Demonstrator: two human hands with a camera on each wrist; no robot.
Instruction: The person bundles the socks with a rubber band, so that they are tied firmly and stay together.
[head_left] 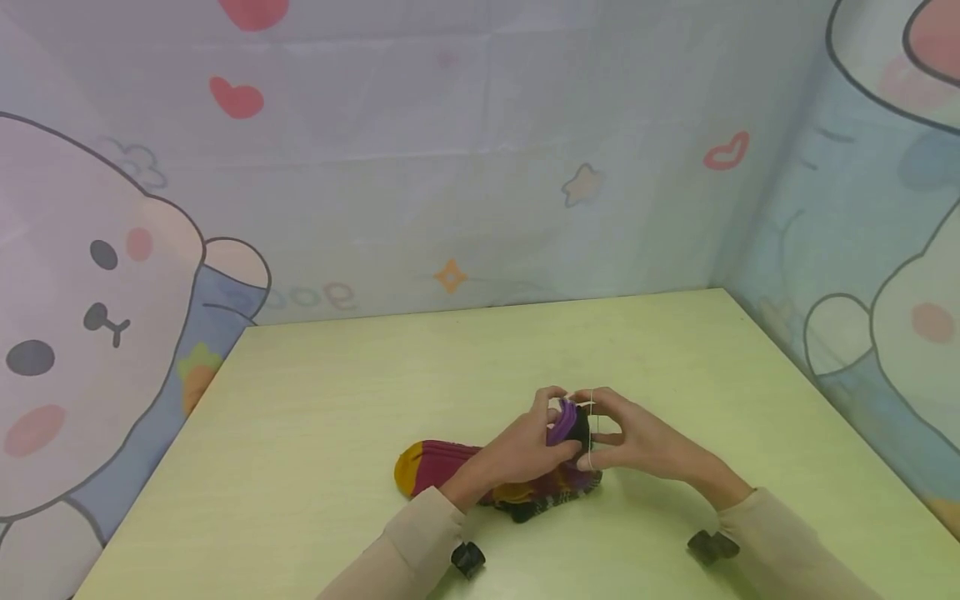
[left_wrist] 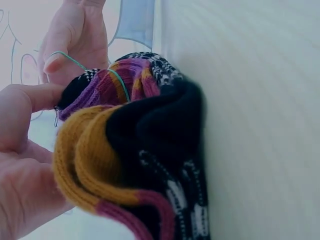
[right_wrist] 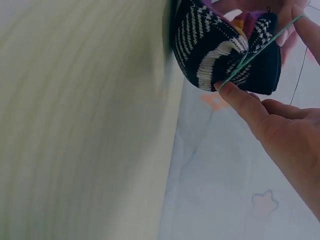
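A bundle of knitted socks (head_left: 446, 465), maroon, mustard, purple and black-and-white, lies across the table with its cuff end lifted. My left hand (head_left: 531, 446) grips that raised end, fingers on one side and thumb on the other. Facing it from the right, my right hand (head_left: 651, 437) holds a thin green elastic band (right_wrist: 265, 49) stretched between its thumb and a finger. The band crosses the patterned black-and-white sock (right_wrist: 212, 47) in the right wrist view. In the left wrist view, folded mustard and black sock parts (left_wrist: 95, 155) hang close to the camera.
The pale yellow table (head_left: 315, 400) reaches back to a cloth backdrop (head_left: 420, 167) printed with cartoon animals, hearts and stars. Black wrist cameras (head_left: 468, 559) sit at both cuffs of the beige sleeves (head_left: 787, 542).
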